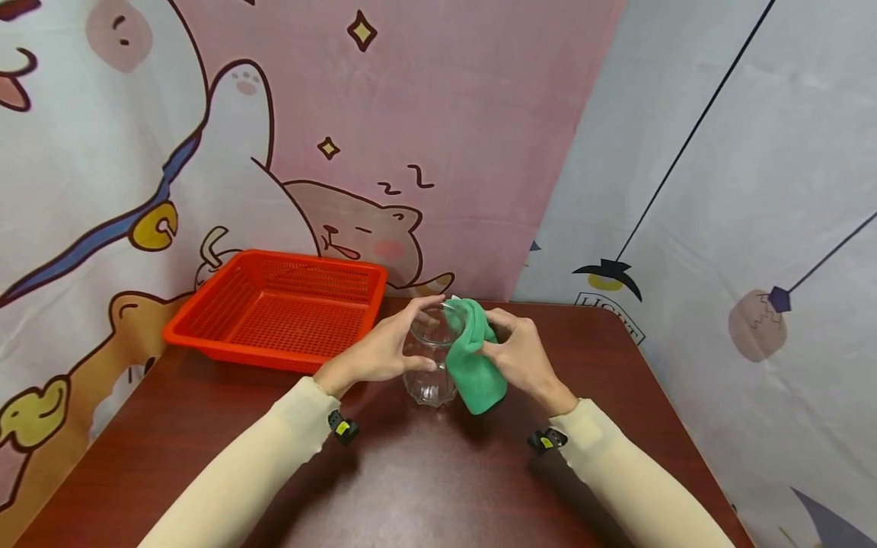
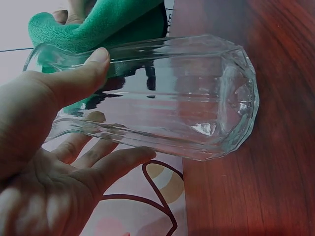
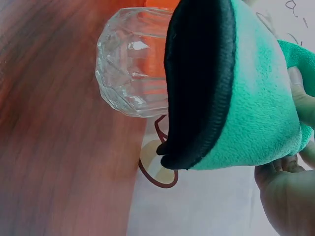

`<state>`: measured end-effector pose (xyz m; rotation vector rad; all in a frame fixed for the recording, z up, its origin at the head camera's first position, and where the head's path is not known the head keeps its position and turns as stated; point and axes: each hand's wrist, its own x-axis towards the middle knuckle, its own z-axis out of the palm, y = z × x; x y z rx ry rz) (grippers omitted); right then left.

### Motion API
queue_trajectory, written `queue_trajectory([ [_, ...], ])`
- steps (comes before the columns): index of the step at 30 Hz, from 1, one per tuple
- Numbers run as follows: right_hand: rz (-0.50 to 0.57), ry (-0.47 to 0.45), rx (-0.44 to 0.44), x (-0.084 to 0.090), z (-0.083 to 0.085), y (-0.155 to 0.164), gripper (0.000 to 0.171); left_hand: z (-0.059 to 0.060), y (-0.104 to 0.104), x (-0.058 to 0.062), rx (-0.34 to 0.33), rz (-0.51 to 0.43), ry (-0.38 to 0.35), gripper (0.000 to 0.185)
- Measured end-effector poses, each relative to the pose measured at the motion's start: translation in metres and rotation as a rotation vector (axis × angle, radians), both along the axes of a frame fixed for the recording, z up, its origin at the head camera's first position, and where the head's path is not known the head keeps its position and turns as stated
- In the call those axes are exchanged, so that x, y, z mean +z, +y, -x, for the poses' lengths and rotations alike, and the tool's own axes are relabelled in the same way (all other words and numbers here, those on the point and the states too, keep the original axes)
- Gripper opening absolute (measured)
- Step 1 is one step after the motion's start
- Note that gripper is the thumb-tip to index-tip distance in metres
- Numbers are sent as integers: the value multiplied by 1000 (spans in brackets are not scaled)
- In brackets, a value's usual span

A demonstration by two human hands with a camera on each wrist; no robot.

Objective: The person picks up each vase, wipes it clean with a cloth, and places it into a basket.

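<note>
Two hands mid-wipe: left hand (image 1: pixel 373 352) grips the glass (image 1: pixel 432 358), right hand (image 1: pixel 524 358) pinches the green cloth (image 1: pixel 473 365) over its rim; turning the glass seems next.

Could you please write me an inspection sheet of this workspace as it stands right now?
Surface: dark red-brown wooden table, glossy.
Job's things: clear faceted glass held above the table; green cloth draped over its rim and down its right side.
Clutter: empty red perforated basket at the table's back left.
Grippers: left hand grips the glass, thumb on one side and fingers on the other; right hand holds the cloth against the glass.
Cables: nothing seen; a small black-and-yellow device sits at each wrist.
Surroundings: pink cartoon-cat backdrop behind, pale printed sheet on the right.
</note>
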<state>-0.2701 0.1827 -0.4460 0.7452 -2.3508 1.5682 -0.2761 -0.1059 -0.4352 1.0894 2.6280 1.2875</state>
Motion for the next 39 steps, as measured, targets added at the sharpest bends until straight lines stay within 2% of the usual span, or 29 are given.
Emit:
queue_trajectory([
  [14, 11, 2, 4, -1, 0, -1, 43, -5, -1, 1, 37, -11, -7, 114],
  [24, -58, 4, -36, -7, -4, -5, 39, -9, 1, 0, 68, -10, -21, 114],
  [32, -68, -37, -11, -12, -9, -11, 50, -11, 1, 0, 62, -23, -29, 112],
  [39, -112, -21, 2, -20, -11, -15, 60, -11, 1, -2, 56, -22, -23, 113],
])
